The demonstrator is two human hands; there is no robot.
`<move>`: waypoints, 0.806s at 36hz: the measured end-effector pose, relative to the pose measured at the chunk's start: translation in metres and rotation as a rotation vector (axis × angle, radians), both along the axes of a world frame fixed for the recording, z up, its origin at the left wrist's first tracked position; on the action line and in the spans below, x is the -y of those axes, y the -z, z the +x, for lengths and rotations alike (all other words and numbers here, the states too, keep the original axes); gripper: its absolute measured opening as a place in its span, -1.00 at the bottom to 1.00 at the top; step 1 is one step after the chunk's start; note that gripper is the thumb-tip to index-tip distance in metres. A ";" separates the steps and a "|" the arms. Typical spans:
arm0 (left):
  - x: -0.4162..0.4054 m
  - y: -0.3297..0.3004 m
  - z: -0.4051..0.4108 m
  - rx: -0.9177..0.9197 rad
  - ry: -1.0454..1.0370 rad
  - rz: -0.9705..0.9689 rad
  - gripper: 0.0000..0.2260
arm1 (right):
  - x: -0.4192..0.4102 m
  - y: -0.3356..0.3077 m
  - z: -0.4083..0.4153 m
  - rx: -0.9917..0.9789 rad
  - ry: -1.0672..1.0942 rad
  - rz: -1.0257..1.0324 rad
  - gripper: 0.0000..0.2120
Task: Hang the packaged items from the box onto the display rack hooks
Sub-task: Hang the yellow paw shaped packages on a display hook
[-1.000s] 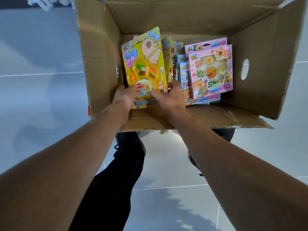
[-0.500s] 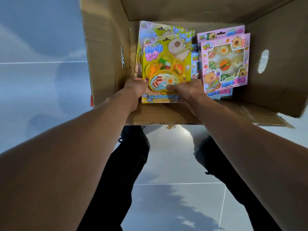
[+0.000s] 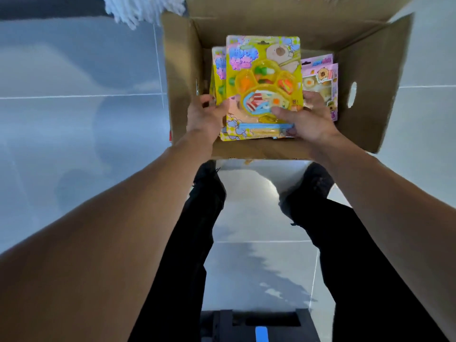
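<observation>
Change: yellow blister-card toy packs now rising from brown cardboard box — stack gathered.
Fingers: left hand, right hand clamping pack edges — hanging pending.

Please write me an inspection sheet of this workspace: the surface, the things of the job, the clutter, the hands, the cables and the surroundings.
Surface: glossy grey tiled floor.
Job's things: open cardboard box on the floor; yellow toy package held up over it, more yellow packages behind; pink packages lie inside.
Clutter: white stringy mop-like thing at the top edge.
Hands: left hand and right hand grip the yellow stack's lower corners.
Cables: nothing seen.
Surroundings: black object with a blue mark at the bottom edge; display rack not in view.
</observation>
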State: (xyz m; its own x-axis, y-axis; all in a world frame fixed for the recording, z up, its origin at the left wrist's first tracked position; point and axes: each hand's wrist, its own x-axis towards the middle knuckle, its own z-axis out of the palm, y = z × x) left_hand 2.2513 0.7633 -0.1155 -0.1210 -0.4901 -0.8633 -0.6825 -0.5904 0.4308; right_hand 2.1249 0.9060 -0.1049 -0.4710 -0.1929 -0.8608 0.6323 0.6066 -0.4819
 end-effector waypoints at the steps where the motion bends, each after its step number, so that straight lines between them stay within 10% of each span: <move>1: 0.000 -0.015 0.000 -0.010 -0.008 0.028 -0.67 | -0.002 -0.015 0.000 0.016 0.002 -0.014 -0.40; 17: -0.025 -0.255 0.025 -0.331 -0.085 0.026 -0.92 | -0.040 -0.256 0.037 -0.154 0.079 -0.119 -0.77; 29: -0.012 -0.461 0.049 -0.619 0.012 -0.169 -0.78 | -0.033 -0.434 0.046 -0.322 0.055 -0.435 -0.59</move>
